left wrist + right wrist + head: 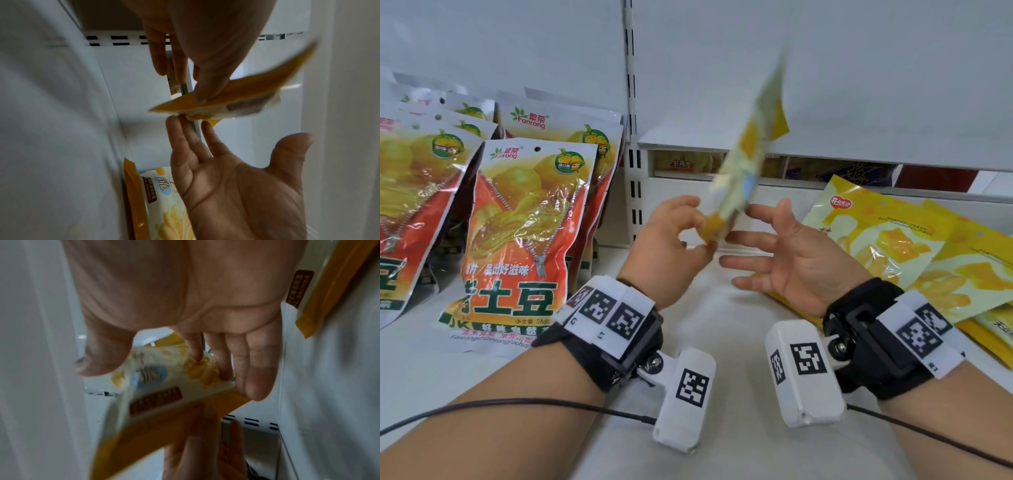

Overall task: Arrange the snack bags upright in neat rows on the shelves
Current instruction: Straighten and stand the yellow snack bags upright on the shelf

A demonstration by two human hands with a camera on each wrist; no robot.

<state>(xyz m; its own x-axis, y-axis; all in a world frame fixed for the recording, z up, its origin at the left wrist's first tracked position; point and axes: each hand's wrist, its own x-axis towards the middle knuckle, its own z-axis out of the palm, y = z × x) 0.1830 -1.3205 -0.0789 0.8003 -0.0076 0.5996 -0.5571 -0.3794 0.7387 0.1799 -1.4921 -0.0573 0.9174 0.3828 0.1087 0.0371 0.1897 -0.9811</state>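
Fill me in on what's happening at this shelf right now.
A person is stocking snack bags. The left hand pinches the bottom corner of a blurred yellow bag held up in the air, while the right hand is open beside it. Orange potato chip bags stand in rows on the left; more yellow bags lie flat on the right.

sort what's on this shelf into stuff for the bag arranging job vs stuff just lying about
For the job:
- yellow snack bag, blurred, pinched at its bottom corner by the left hand
- right hand, open beside it
- yellow snack bags lying flat
- orange potato chip bags, upright in rows
- shelf

Just there:
- slotted upright rail
- wrist camera cables
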